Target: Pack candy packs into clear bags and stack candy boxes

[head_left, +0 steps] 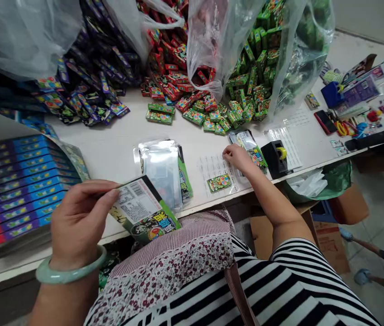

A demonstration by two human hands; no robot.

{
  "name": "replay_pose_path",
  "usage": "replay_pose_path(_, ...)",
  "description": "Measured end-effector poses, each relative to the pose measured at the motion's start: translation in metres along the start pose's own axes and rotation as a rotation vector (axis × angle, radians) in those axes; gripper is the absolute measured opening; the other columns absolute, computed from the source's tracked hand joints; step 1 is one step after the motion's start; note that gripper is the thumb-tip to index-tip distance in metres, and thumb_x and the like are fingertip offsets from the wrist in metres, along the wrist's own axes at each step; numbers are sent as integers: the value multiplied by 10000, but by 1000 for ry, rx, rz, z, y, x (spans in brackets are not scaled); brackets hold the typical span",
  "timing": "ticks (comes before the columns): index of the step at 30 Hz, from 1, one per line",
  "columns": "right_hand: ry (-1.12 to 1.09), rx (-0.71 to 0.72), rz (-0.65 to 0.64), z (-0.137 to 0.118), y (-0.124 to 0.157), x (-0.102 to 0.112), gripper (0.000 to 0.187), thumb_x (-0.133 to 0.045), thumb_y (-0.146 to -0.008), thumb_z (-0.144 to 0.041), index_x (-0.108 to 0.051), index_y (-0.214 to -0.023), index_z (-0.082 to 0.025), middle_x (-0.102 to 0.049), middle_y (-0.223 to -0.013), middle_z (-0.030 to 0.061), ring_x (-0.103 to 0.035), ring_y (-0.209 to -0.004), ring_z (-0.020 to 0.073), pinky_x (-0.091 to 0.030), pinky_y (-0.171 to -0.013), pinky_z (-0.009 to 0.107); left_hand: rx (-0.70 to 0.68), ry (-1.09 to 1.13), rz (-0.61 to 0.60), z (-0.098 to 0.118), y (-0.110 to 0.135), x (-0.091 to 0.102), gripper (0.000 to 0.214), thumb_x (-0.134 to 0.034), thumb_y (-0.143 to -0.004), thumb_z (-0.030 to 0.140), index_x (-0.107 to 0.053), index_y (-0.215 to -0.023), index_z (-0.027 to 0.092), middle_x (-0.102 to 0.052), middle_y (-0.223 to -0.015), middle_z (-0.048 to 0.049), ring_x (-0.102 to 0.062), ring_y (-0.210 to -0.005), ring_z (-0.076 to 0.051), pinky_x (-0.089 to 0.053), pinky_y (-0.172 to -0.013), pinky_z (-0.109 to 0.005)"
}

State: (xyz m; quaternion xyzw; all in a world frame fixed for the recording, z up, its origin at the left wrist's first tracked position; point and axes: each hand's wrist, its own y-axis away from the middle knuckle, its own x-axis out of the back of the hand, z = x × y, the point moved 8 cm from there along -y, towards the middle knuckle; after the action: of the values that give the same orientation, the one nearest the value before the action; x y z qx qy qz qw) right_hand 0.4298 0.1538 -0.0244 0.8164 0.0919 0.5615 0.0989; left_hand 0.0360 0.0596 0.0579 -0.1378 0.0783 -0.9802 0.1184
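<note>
My left hand, with a pale green bangle on the wrist, is closed on a printed packet held over the table's near edge, label side up. My right hand reaches out to a clear sheet of stickers on the white table, its fingertips pinched together at the sheet; what they pinch is too small to see. A small green box lies on that sheet. A stack of clear and printed bags lies between my hands.
Heaps of small boxes fill the table's far side: purple, red, green, spilling from plastic sacks. Flat blue and red cartons are stacked at left. A black tape dispenser stands right of my hand; scissors and clutter lie far right.
</note>
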Motion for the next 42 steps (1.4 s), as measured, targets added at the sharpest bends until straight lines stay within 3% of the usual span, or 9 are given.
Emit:
replay_pose_path(8, -413, 58, -89, 3, 29, 27, 87, -667, -800, -247, -655, -767, -168, -656, -823, 25, -597, -790, 147, -450, -759, 285, -85, 16, -75, 2, -3, -7, 111, -742, -765, 204, -677, -854, 215, -689, -861, -2, -633, -819, -152, -514, -719, -296)
replay_pose_path(10, -550, 241, -113, -38, 39, 47, 148, -666, -819, -324, -638, -792, -180, -641, -847, 23, -579, -798, 145, -453, -748, 293, -162, 41, -118, 9, -2, -15, 92, -717, -792, 186, -663, -866, 193, -678, -853, -9, -626, -810, -134, -508, -711, -270)
replay_pose_path(15, -666, 853, -331, -199, 70, 62, 184, -608, -890, -343, -602, -809, -179, -621, -889, 36, -570, -878, 148, -446, -839, 316, -267, 5, -167, 27, 4, -26, 22, -622, -880, 175, -622, -880, 196, -622, -834, -10, -600, -797, -126, -488, -718, -267)
replay_pose_path(20, -403, 880, -432, -284, 60, 31, 137, -612, -878, -262, -611, -807, -145, -616, -816, 27, -524, -766, 131, -389, -736, 283, -288, -11, -186, 34, 10, -21, 38, -570, -930, 215, -583, -898, 201, -601, -843, -7, -580, -795, -126, -482, -712, -264)
replay_pose_path(25, -207, 794, -526, -296, 51, 13, 127, -594, -890, -225, -620, -804, -135, -587, -708, -9, -468, -669, 102, -318, -656, 256, -260, 38, -168, 27, 10, -14, 160, -501, -980, 309, -578, -889, 202, -590, -825, -10, -565, -773, -129, -474, -696, -270)
replay_pose_path(30, -223, 722, -505, -294, 50, 11, 123, -608, -868, -209, -601, -765, -143, -582, -704, -15, -469, -658, 98, -314, -643, 254, -266, 43, -129, 23, 9, -15, 238, -678, -881, 412, -567, -890, 201, -602, -841, -5, -589, -795, -133, -500, -726, -278)
replay_pose_path(36, -409, 629, -487, -289, 42, -3, 143, -618, -841, -217, -561, -722, -164, -558, -694, -27, -482, -679, 98, -340, -643, 242, -314, -27, -15, 21, 10, -13, 170, -710, -855, 276, -559, -873, 200, -600, -820, 9, -597, -767, -116, -507, -696, -251)
replay_pose_path(39, -590, 461, -708, -281, 38, -33, 87, -626, -824, -202, -561, -775, -172, -544, -678, -43, -501, -659, 91, -385, -613, 214, -326, -74, -12, 22, 8, -12, 193, -728, -824, 249, -586, -944, 201, -629, -860, 5, -622, -779, -121, -529, -707, -250)
replay_pose_path(42, -709, 315, -969, -270, 33, -59, 55, -587, -845, -207, -595, -895, -187, -596, -698, -42, -574, -671, 107, -467, -606, 216, -272, -132, -164, 19, 2, -19, 239, -710, -830, 259, -646, -1053, 201, -691, -944, -22, -658, -815, -140, -549, -741, -267)
